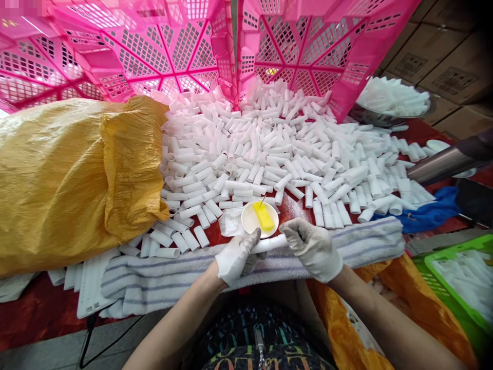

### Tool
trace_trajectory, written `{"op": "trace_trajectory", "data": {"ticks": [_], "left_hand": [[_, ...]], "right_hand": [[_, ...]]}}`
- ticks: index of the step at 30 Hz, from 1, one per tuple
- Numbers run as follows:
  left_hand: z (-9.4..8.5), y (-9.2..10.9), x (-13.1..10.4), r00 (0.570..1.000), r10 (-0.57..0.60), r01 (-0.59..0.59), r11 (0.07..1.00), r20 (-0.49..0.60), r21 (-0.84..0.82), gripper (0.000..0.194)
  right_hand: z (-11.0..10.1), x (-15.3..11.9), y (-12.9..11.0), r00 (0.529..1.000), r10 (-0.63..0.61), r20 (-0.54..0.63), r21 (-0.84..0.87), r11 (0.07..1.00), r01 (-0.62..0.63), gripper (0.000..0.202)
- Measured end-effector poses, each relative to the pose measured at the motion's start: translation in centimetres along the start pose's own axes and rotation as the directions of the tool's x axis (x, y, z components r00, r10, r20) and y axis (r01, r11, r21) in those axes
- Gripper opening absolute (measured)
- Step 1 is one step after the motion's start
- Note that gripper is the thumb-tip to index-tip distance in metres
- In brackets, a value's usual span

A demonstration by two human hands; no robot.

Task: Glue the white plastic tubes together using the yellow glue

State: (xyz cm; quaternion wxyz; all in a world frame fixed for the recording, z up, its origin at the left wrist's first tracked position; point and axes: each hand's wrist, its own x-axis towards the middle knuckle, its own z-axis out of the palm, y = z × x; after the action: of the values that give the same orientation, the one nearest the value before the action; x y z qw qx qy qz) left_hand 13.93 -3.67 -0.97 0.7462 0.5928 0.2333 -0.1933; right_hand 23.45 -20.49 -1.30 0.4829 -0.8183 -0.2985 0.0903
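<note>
Both hands wear pale work gloves, whitish with grey fingers. My left hand (239,257) is closed round the left part of a white tube (270,243), held roughly level over the striped towel (365,241). At the tube's right end, my right hand (313,247) has its thumb and fingertips pressed together; whether they grip the tube itself or something small is hidden. Just beyond the hands sits a small white bowl (249,220) with a yellow block (264,216) in it, a thin stick standing up from the block. A heap of white tubes (262,139) lies behind the bowl.
Pink crates (185,46) stand behind the heap. At left lies a large yellow sack (69,180). A metal bowl of white pieces (385,117), a metallic cylinder (442,163) and a blue cloth (435,210) are at right. A green basket (427,267) and an orange sack (419,308) sit lower right.
</note>
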Motion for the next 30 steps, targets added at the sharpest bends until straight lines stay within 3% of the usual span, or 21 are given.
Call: {"op": "trace_trajectory", "data": {"ticks": [3,6,8,12,17,21,26,30], "left_hand": [[-0.1,-0.2,0.2,0.998,-0.063,0.063,0.997,0.005,-0.043,0.061],[-0.5,-0.2,0.3,0.979,0.055,-0.044,0.997,-0.198,0.058,0.061],[-1.0,-0.2,0.3,0.955,0.11,-0.099,0.994,-0.274,0.055,0.06],[-1.9,-0.3,0.4,0.951,0.161,-0.185,0.981,-0.265,-0.065,0.056],[-2.7,-0.3,0.4,0.931,0.245,-0.265,0.964,-0.271,-0.038,0.052],[-3.3,0.0,0.3,0.913,0.264,-0.272,0.962,-0.311,0.017,0.05],[-3.6,0.0,0.3,0.911,0.283,-0.253,0.958,-0.299,0.137,0.048],[-3.6,-0.2,0.3,0.921,0.298,-0.261,0.95,-0.253,0.168,0.044]], "right_hand": [[0.2,0.0,0.1,1.0,-0.022,-0.005,0.062,0.998,0.022,0.024],[0.1,0.6,0.4,1.0,0.014,-0.022,0.271,0.962,-0.008,0.023],[0.0,1.4,0.8,0.998,0.065,-0.01,0.369,0.928,-0.056,0.027],[0.7,3.0,3.2,0.993,0.121,0.011,0.438,0.892,-0.114,0.033],[1.8,3.3,6.2,0.999,-0.018,-0.045,0.364,0.931,0.033,0.028],[1.6,2.9,6.2,0.984,-0.174,-0.045,0.302,0.936,0.179,0.021],[1.4,2.6,5.6,1.0,-0.016,0.019,0.323,0.947,0.009,0.028],[1.0,1.7,4.8,0.998,-0.055,0.042,0.321,0.946,0.038,0.02]]}}
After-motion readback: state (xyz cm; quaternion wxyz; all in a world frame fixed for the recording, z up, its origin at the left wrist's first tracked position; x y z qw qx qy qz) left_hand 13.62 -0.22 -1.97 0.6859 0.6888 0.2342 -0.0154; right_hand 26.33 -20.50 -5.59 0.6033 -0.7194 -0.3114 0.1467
